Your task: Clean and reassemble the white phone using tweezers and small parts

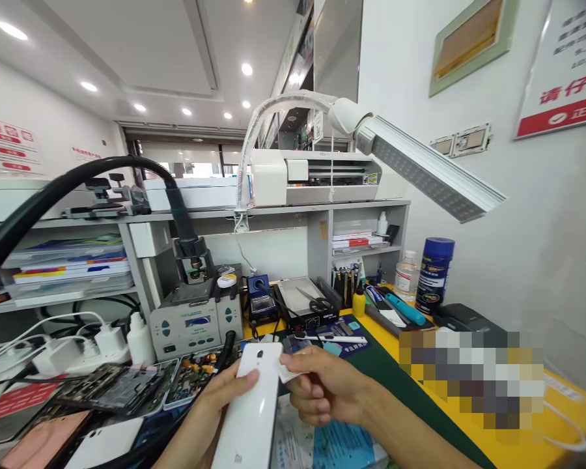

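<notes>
A white smartphone, its back toward me and its camera end up, is held in my left hand, with the thumb across the back near the top. My right hand is closed at the phone's upper right edge. Between its thumb and forefinger it pinches a small white wipe or piece of tissue, right beside the phone's side. Under both hands lie a blue and white printed packet and a dark green mat.
A grey soldering and hot-air station stands at the back left. Disassembled phones and a tray of small parts lie at left. Scissors, a blue-capped can and a clear bottle stand farther back. A lamp hangs above.
</notes>
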Action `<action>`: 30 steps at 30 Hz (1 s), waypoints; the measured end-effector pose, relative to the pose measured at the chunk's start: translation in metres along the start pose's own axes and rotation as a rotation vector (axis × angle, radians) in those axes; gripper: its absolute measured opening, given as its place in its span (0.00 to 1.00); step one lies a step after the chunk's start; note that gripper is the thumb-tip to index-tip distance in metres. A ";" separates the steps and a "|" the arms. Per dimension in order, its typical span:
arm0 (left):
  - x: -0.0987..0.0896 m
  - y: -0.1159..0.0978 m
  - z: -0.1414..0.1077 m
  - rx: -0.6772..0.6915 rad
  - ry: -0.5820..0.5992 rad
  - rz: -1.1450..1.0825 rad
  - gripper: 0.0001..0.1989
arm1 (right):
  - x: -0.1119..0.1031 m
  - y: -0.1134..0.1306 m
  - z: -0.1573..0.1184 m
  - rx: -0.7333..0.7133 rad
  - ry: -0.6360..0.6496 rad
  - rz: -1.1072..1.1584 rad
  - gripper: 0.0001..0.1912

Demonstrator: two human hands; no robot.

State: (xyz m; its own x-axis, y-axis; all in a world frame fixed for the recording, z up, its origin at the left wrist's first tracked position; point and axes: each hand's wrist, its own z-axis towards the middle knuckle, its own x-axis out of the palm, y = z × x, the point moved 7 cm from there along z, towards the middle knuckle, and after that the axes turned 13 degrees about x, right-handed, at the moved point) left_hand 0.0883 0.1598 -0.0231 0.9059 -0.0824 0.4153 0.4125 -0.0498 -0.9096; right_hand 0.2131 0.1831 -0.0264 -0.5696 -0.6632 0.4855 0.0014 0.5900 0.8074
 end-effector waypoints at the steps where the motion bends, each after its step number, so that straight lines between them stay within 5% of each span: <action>1: -0.002 0.000 0.000 -0.010 -0.054 0.010 0.22 | -0.002 -0.001 0.001 -0.001 -0.034 -0.006 0.25; 7: -0.004 0.003 -0.003 -0.106 -0.240 -0.093 0.22 | -0.007 -0.003 0.005 -0.027 -0.187 -0.038 0.26; 14: 0.011 0.001 -0.002 -0.080 -0.075 -0.422 0.22 | 0.001 -0.002 0.001 -0.050 -0.207 -0.121 0.27; 25: 0.003 0.025 -0.003 -0.060 -0.155 -0.251 0.24 | 0.030 -0.030 0.008 -0.033 -0.005 -0.440 0.29; 30: -0.001 0.024 -0.003 0.053 -0.144 -0.188 0.21 | 0.038 -0.027 0.007 -0.074 -0.048 -0.573 0.28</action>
State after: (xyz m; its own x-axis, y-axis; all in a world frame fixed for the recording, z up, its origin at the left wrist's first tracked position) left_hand 0.0972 0.1556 -0.0453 0.8154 0.0664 0.5751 0.5763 0.0018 -0.8173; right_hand 0.1859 0.1452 -0.0326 -0.5335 -0.8443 -0.0505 -0.2615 0.1078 0.9592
